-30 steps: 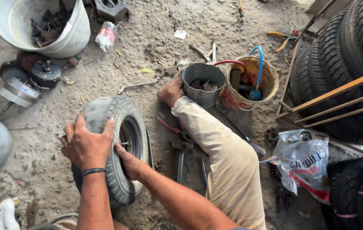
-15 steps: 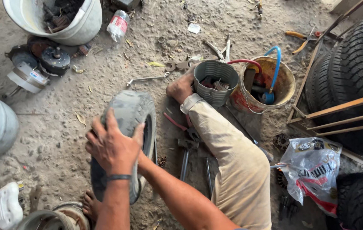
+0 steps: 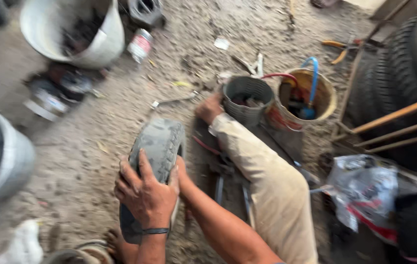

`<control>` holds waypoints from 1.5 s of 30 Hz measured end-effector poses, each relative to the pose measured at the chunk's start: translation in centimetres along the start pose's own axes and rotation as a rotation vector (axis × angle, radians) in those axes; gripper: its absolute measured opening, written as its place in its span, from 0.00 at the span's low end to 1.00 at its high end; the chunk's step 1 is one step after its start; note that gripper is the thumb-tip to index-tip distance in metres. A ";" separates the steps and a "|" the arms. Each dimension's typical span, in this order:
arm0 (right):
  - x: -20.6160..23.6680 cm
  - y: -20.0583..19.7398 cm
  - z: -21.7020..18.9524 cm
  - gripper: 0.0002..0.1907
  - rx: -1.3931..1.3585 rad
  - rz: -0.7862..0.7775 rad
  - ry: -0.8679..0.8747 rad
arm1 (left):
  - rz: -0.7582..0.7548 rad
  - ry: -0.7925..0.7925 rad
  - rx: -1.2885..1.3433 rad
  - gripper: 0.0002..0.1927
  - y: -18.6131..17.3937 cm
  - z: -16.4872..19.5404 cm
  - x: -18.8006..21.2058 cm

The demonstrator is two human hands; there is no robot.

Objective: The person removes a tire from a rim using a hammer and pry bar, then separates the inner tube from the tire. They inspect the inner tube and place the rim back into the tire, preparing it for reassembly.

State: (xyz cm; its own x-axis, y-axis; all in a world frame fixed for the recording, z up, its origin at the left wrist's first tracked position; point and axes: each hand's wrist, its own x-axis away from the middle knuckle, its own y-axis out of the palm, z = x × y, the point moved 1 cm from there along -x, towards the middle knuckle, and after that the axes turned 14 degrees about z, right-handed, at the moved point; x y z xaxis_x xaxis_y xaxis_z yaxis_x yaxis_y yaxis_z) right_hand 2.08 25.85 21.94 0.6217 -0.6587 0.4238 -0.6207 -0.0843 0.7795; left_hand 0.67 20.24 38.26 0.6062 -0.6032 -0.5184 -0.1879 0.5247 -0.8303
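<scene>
Small worn tyre (image 3: 162,146) standing upright on its tread on the dusty floor (image 3: 120,98), just below and left of frame centre, between the person's bare foot (image 3: 115,242) at 6 o'clock and the outstretched trousered leg (image 3: 262,181) at 3 o'clock. The left hand (image 3: 145,193) lies palm-down over the near crown of the tread, fingers spread and curled forward; its grip is wide and clamped on the rubber, wrist straight, a dark band (image 3: 155,231) on the wrist. The right hand (image 3: 183,177) reaches in from the 5 o'clock side and presses against the tyre's sidewall near the inner opening; its fingers are hidden behind the tyre, so whether they are hooked or flat cannot be told. The tyre appears stiff but springy, moderately heavy for its size, with a dull, dusty surface that should give good friction; the tread shoulder and the bead edge look like the surest holds. Beyond, at 1 o'clock, a grey metal can (image 3: 247,100) and a yellow bucket (image 3: 311,95) with a blue hose; at 11 o'clock a white basin (image 3: 78,34); at 3 o'clock large stacked tyres (image 3: 404,63). The frame is motion-blurred.
</scene>
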 end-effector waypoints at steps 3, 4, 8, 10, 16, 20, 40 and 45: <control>6.7 4.1 -0.1 0.41 -0.699 -0.330 0.034 | 0.047 0.029 0.003 0.44 0.1 2.0 2.1; 7.3 4.7 -0.1 0.40 -0.703 -0.155 0.081 | 0.011 0.007 -0.002 0.45 0.1 2.2 2.4; 2.4 2.3 -0.9 0.34 -0.127 0.161 0.047 | -0.044 -0.013 0.028 0.46 -0.4 2.3 2.6; -1.8 -0.2 -0.6 0.33 0.241 0.316 -0.030 | -0.014 -0.004 0.048 0.46 -0.6 1.7 1.9; -3.2 -3.5 2.1 0.35 1.038 0.695 -0.362 | -0.134 -0.113 0.055 0.47 0.8 -3.0 -3.6; -0.4 -4.1 3.0 0.34 0.913 0.717 -0.423 | -0.211 0.041 0.121 0.49 0.8 -3.9 -5.9; -14.4 -3.8 -22.8 0.23 0.177 0.368 -0.212 | -0.043 0.318 0.102 0.43 -3.3 5.1 7.3; -5.2 -4.6 -8.2 0.23 0.549 0.518 -0.231 | -0.141 0.205 0.013 0.46 0.0 2.2 4.2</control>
State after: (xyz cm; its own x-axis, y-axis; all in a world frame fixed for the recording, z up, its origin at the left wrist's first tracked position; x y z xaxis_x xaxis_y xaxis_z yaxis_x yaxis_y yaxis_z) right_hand 5.61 35.81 19.90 0.1112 -0.8485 0.5174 -0.9887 -0.0416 0.1442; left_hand 4.85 19.05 36.51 0.4561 -0.7796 -0.4292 -0.1014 0.4336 -0.8954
